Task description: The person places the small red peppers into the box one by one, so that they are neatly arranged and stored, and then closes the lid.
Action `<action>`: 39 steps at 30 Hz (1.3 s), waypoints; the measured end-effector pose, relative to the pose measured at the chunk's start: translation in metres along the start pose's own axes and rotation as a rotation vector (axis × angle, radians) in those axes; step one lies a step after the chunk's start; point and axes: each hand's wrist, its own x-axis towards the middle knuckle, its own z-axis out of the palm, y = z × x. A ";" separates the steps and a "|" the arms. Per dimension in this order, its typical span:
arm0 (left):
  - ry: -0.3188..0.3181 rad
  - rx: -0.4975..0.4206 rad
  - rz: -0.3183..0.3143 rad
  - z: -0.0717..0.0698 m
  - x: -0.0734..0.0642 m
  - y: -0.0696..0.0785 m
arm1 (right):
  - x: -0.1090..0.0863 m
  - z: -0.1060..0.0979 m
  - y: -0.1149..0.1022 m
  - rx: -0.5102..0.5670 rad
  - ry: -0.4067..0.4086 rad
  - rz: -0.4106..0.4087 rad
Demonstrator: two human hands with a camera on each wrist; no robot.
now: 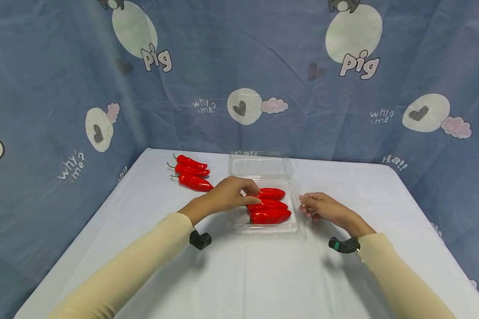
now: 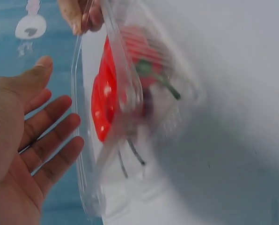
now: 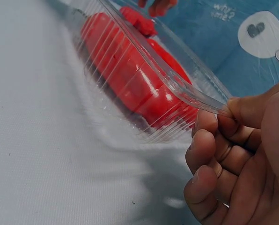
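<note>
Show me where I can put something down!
There's bare table in front of the clear box, between the sleeves, and right of the right hand. It's crowded at the box, with three peppers and the left hand, and at the loose peppers leftward.

I have my left arm (image 1: 143,268) and right arm (image 1: 399,274) stretched forward; my left hand (image 1: 233,194) holds thumb and fingers apart; to its right, my right hand (image 1: 323,207) pinches thumb-to-forefinger.
</note>
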 end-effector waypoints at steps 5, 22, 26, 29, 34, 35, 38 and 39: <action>0.021 -0.045 -0.013 -0.007 -0.008 -0.012 | 0.000 0.000 0.001 0.007 0.005 0.006; 0.101 0.033 -0.136 -0.046 -0.043 -0.066 | -0.001 0.000 -0.001 0.003 0.007 0.013; 0.097 0.054 -0.178 -0.053 -0.050 -0.081 | 0.000 0.001 0.000 0.011 0.009 0.018; 0.098 0.062 -0.197 -0.055 -0.053 -0.091 | -0.001 0.000 0.001 0.014 0.009 0.022; 0.093 0.089 -0.240 -0.059 -0.057 -0.107 | 0.000 0.000 0.001 0.019 0.008 0.027; 0.092 0.096 -0.249 -0.060 -0.057 -0.110 | 0.000 0.001 0.001 0.021 0.011 0.031; 0.090 0.116 -0.254 -0.062 -0.057 -0.119 | 0.001 0.000 0.001 0.016 0.008 0.023; 0.090 0.119 -0.254 -0.062 -0.056 -0.122 | 0.001 0.000 0.001 0.014 0.007 0.022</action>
